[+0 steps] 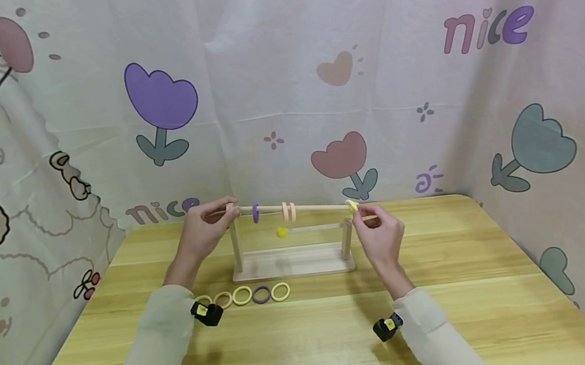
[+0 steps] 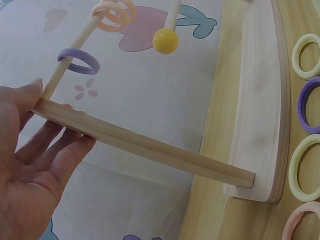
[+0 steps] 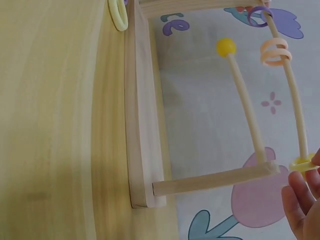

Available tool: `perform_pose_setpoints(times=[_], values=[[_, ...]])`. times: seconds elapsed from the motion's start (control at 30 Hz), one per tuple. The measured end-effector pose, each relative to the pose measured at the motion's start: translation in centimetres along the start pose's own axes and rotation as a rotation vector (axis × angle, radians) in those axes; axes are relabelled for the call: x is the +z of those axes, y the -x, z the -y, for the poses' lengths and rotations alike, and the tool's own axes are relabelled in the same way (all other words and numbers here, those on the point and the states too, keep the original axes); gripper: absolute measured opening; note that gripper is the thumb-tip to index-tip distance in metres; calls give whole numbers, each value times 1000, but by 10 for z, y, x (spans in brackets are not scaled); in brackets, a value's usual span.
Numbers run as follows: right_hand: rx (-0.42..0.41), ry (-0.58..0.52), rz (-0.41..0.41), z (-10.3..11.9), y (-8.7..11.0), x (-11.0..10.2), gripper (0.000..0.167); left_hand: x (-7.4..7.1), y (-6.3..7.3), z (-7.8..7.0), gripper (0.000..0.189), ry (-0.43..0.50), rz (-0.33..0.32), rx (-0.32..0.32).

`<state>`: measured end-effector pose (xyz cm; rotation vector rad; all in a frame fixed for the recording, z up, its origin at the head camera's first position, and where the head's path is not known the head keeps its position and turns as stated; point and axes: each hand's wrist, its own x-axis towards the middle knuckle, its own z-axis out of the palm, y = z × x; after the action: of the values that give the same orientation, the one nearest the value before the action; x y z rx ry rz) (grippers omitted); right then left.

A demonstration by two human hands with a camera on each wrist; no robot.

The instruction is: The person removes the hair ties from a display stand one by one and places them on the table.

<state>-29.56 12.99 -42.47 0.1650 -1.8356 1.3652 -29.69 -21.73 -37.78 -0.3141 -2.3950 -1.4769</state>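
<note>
My left hand (image 1: 206, 225) holds the top of the left post (image 2: 145, 142) of a wooden stand (image 1: 292, 262), thumb by the rod's end and fingers underneath. From there a thin wooden rod (image 1: 319, 206) slants down to the right, apart from the right post (image 3: 215, 181). A purple ring (image 2: 80, 61) and two peach rings (image 3: 276, 52) hang on it. At its right end my right hand (image 1: 381, 232) pinches a yellow ring (image 3: 302, 164) around the rod; the fingers partly hide it. A second rod (image 3: 245, 105) with a yellow ball (image 1: 281, 232) extends from the right post.
Several loose rings lie in a row in front of the stand, among them a purple ring (image 1: 261, 294) and a yellow ring (image 1: 280, 292). The wooden table (image 1: 307, 346) backs onto a printed cloth (image 1: 260, 53).
</note>
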Motion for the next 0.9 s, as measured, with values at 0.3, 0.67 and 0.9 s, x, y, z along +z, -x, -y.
perform_pose_setpoints(times=[0.3,0.67,0.9], values=[[23,-2,-22,4,-5,-3,10,-2,1,-11,33,-24,29,2],[117,56,-3,-6,-10,-10,11,0,-3,-2,32,-11,48,-11],[177,156,0,-13,-14,-21,12,-1,-2,-4,32,-5,55,-5]])
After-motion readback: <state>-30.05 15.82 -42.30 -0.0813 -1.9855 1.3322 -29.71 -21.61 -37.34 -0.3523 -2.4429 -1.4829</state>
